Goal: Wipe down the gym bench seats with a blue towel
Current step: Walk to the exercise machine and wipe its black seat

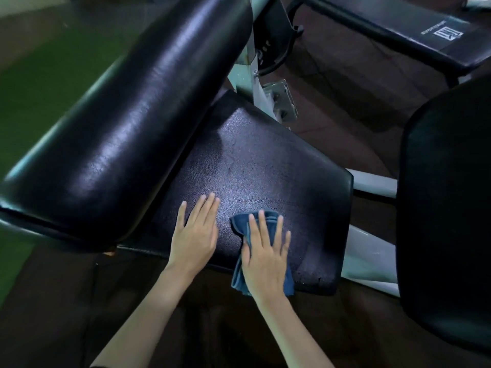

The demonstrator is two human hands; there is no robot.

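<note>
A black padded bench seat [268, 166] fills the middle of the head view, its textured top shining under the light. My right hand [265, 256] lies flat with straight fingers on a folded blue towel [239, 224], pressing it onto the seat's near right part; the towel's lower end hangs over the front edge. My left hand [195, 232] rests flat on the seat just left of the towel, fingers straight and together, holding nothing.
A long black backrest pad [132, 115] slants across the upper left, above the seat. A pale metal frame [255, 83] rises behind. Another black pad [449, 208] stands at the right and a second bench [414, 30] at top right. The floor is dark; green flooring lies at left.
</note>
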